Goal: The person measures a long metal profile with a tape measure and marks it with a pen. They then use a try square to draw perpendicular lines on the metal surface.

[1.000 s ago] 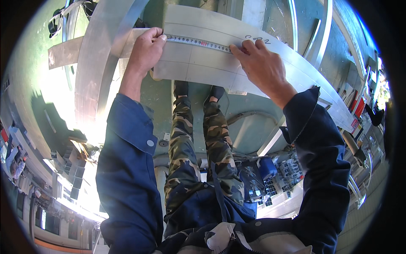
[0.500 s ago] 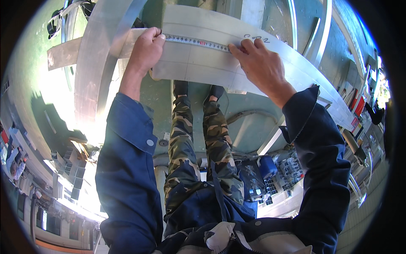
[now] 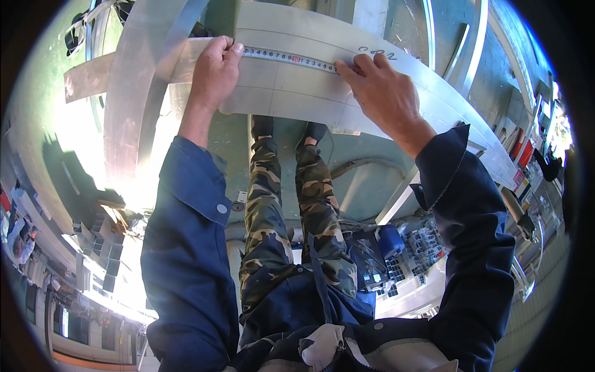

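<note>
Steel tape blade (image 3: 290, 59): stretched across lined sheet-metal panel (image 3: 297, 93), between fingers of both hands. Left hand (image 3: 217, 71): fingers pinched closed on blade near panel edge. Right hand (image 3: 387, 93): fingers curled nearly closed over blade; tape case, if any, hidden. Panel's left end slightly higher in view than second ago; grips same, span seemingly unchanged. Flat metal bar (image 3: 93, 77) left of left fingers.

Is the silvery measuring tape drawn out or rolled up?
Drawn out: the tape stretches between left hand and right hand along the grey metal sheet.
</note>
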{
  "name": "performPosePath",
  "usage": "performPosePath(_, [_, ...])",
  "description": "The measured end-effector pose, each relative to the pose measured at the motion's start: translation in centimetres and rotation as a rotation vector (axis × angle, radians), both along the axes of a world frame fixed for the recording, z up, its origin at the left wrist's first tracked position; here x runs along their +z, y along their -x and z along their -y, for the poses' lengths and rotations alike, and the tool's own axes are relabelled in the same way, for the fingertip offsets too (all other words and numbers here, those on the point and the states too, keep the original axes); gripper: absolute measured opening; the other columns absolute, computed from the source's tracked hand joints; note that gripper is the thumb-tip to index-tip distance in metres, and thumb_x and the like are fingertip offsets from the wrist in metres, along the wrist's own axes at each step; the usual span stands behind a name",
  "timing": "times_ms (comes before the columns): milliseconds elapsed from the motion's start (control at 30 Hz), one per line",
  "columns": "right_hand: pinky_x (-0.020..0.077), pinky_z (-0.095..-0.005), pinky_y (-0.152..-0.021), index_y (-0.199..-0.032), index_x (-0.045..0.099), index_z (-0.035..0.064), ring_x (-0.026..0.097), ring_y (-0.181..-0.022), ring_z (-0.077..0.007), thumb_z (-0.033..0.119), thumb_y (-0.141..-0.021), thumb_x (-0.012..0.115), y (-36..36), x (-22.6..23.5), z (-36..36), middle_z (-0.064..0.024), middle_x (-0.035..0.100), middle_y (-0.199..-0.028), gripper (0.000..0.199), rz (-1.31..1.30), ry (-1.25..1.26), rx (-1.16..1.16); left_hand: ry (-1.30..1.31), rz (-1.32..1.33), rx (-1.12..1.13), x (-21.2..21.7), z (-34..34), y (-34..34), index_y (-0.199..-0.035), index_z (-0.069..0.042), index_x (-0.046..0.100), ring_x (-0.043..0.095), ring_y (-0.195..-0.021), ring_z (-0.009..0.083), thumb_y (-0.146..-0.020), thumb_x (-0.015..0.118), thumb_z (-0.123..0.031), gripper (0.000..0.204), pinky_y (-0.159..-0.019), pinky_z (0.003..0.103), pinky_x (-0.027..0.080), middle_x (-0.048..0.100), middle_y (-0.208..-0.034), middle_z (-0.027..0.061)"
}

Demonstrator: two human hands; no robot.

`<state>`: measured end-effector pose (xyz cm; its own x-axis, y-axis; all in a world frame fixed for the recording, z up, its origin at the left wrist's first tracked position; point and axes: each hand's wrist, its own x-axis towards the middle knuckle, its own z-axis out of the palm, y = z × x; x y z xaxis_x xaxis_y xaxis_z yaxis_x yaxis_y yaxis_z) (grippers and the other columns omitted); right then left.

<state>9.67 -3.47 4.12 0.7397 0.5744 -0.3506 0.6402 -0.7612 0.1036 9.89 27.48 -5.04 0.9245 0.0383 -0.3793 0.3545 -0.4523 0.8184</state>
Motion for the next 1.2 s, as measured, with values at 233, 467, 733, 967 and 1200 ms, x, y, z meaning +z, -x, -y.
performPosePath(233, [0.0648,-0.0328,-0.069,-0.139,0.069,0.0207,0.067,-0.115,-0.0243,0.021,-0.092,0.081,-0.1,0.1,0.1,-0.0009,0.070,-0.118,0.048,0.000,-0.011,0.003,-0.065,0.108,0.035,-1.1,0.8,0.6,-0.102,0.001,0.065,0.068,-0.093,0.0413,-0.107,0.060,-0.025,0.026,-0.083,0.047,0.054,0.071,-0.102,0.0217])
performPosePath(467, [0.0657,-0.0332,-0.071,-0.139,0.069,0.0211,0.067,-0.116,-0.0254,0.019,-0.092,0.082,0.0,0.0,0.2,-0.0012,0.071,-0.119,0.049,0.005,-0.006,0.008,-0.129,0.223,0.069,-1.7,1.8,1.1,-0.098,0.001,0.061,0.065,-0.092,0.0448,-0.108,0.057,-0.023,0.026,-0.081,0.051,0.052,0.067,-0.099,0.0230])
performPosePath(733, [0.0662,-0.0330,-0.072,-0.140,0.069,0.0206,0.068,-0.115,-0.0258,0.019,-0.093,0.082,0.0,0.1,0.0,-0.0020,0.072,-0.120,0.049,0.003,-0.006,0.009,-0.168,0.285,0.094,-2.0,2.2,1.5,-0.097,-0.001,0.060,0.065,-0.090,0.0451,-0.109,0.057,-0.023,0.025,-0.079,0.052,0.052,0.067,-0.097,0.0226])
performPosePath(967, [0.0665,-0.0329,-0.069,-0.141,0.068,0.0227,0.070,-0.107,-0.0235,0.017,-0.096,0.080,0.0,-0.3,0.5,-0.0026,0.073,-0.122,0.046,0.024,-0.026,0.053,-0.152,0.272,0.103,-2.0,2.2,1.5,-0.097,-0.001,0.061,0.066,-0.088,0.0442,-0.110,0.056,-0.025,0.027,-0.077,0.052,0.053,0.068,-0.096,0.0219])
performPosePath(1200, [0.0665,-0.0329,-0.070,-0.140,0.069,0.0220,0.069,-0.109,-0.0235,0.018,-0.095,0.081,0.0,-0.1,0.3,-0.0022,0.073,-0.121,0.047,0.012,-0.021,0.028,-0.149,0.267,0.123,-1.8,2.2,1.5,-0.097,-0.001,0.061,0.066,-0.086,0.0438,-0.109,0.056,-0.024,0.026,-0.076,0.051,0.053,0.068,-0.093,0.0211])
